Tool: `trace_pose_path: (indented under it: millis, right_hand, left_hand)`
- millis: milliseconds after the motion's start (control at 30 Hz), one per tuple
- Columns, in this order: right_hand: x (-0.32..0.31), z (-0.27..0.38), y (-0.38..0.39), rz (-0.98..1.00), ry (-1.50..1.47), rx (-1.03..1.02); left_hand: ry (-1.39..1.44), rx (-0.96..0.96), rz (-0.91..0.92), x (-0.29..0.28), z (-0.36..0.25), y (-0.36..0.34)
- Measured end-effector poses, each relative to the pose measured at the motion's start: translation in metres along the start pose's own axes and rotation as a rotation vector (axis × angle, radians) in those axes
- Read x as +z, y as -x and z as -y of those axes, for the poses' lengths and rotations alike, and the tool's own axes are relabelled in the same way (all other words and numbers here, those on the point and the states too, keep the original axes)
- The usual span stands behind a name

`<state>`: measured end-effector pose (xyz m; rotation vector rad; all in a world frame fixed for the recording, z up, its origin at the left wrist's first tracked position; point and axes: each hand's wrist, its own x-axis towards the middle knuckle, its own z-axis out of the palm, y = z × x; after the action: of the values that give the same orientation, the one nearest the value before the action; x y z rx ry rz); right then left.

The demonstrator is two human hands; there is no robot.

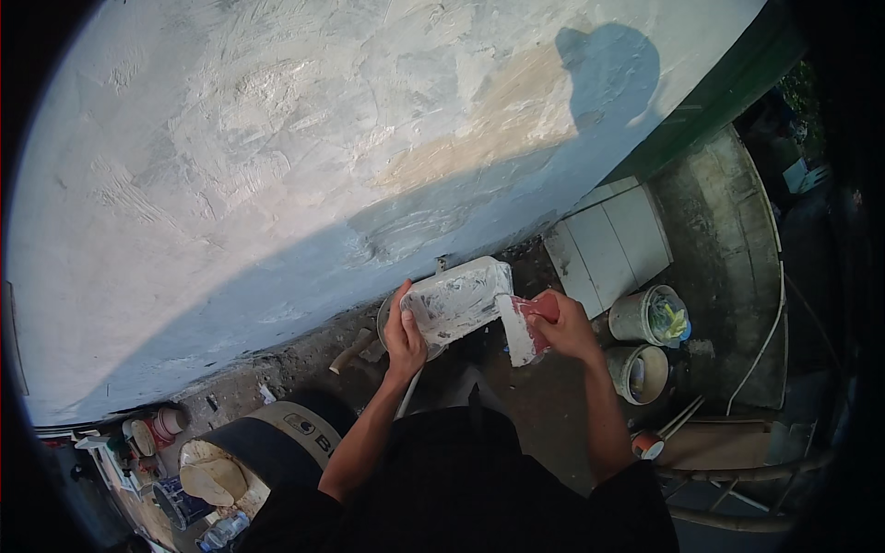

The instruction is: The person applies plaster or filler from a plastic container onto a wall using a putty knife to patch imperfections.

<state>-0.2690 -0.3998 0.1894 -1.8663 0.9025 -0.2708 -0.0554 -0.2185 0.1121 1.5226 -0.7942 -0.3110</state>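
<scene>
A white rectangular tray (461, 297), smeared inside with pale plaster and grey streaks, is held tilted in front of my body. My left hand (404, 334) grips its left end, with the thumb and fingers around the rim. In my right hand (567, 330) is a wide putty knife (519, 334) with a reddish handle and a blade coated in white plaster. The blade's upper corner is at the tray's right end; whether they touch I cannot tell. Beyond stands a wall (277, 157) covered in rough, uneven plaster, part sunlit and part in shadow.
Two buckets (636, 373) stand at the right, one with plastic and something yellow-green inside. Pale panels (608, 244) lie by the wall. A dark drum (300, 429) is at lower left, near more buckets and a plastic bottle (224, 532). A bamboo ladder-like frame (737, 523) lies lower right.
</scene>
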Motion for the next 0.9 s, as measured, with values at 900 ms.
trace_pose_path:
  millis: [900]
  right_hand:
    - [0.042, -0.062, -0.013, 0.476, -0.712, 0.279]
  left_hand:
    - [-0.042, -0.24, 0.013, 0.041, 0.011, -0.008]
